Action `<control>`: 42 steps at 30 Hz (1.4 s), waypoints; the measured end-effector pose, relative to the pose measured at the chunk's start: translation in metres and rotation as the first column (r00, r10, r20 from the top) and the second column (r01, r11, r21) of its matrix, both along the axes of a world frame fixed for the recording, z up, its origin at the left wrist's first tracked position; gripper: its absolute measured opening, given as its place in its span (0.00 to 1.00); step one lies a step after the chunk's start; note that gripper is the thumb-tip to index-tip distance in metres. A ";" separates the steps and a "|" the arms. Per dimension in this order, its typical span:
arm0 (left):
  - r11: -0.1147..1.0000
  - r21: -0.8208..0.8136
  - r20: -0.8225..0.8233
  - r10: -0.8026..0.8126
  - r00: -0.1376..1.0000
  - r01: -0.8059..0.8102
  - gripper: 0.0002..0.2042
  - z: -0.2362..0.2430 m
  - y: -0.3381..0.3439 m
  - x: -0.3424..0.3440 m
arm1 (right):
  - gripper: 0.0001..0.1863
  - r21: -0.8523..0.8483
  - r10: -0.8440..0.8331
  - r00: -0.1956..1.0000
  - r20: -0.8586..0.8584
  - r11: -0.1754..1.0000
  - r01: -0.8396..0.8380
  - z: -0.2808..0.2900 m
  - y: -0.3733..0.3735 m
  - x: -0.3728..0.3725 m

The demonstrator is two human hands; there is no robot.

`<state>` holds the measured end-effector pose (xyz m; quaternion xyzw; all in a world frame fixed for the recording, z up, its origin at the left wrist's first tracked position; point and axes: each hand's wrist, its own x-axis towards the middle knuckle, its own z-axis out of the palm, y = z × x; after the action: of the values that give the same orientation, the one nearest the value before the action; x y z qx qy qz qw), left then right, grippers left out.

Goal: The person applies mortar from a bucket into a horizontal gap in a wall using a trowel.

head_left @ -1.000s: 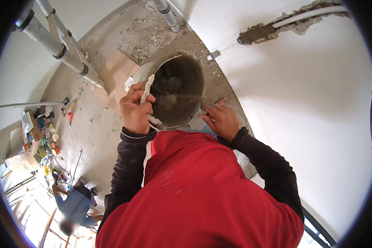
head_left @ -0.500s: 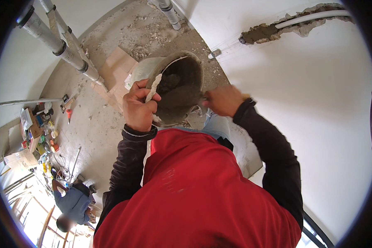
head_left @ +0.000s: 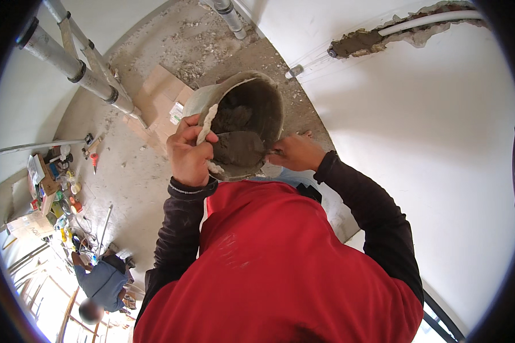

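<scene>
My left hand [head_left: 189, 150] grips the rim of a grey bucket [head_left: 212, 98] smeared with mortar and tilts it toward me. Wet grey mortar [head_left: 230, 117] clings inside it. My right hand [head_left: 294, 152] is closed on the handle of a trowel, and the trowel blade [head_left: 240, 147] lies flat inside the bucket with a load of mortar on it. Both forearms wear dark sleeves under a red top [head_left: 280, 268].
The white wall on the right has a chased groove [head_left: 360, 41] holding a white pipe and partly filled with mortar. Grey pipes [head_left: 68, 63] run at the upper left. Cardboard [head_left: 160, 91] lies on the rough floor. Far below, another person [head_left: 100, 283] crouches among tools and boxes.
My right hand has come from the bucket's right rim inward, and the trowel blade now sits in the bucket carrying mortar. The left hand keeps its hold on the rim.
</scene>
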<state>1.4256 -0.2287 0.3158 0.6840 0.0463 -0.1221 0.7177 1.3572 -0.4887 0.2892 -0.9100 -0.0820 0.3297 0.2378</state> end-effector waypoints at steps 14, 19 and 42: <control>0.863 0.280 -0.252 0.489 0.835 -0.420 0.25 -0.176 0.075 -0.059 | 0.12 -0.101 -0.351 0.875 0.333 0.910 0.403 -0.014 -0.134 -0.044; 0.730 0.515 -0.260 0.633 0.729 -0.450 0.13 -0.284 0.147 -0.127 | 0.10 0.072 -0.449 0.894 -0.001 0.891 0.448 0.025 -0.193 -0.011; 0.327 0.896 -0.424 0.439 0.792 0.299 0.10 -0.292 0.235 -0.389 | 0.16 -0.223 -0.442 0.833 0.334 0.821 0.525 -0.193 -0.392 0.055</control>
<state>1.0364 0.0059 0.0240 0.8865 0.3662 -0.2496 0.1331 1.4120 -0.8806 0.0963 -0.9618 0.1742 0.1405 0.1574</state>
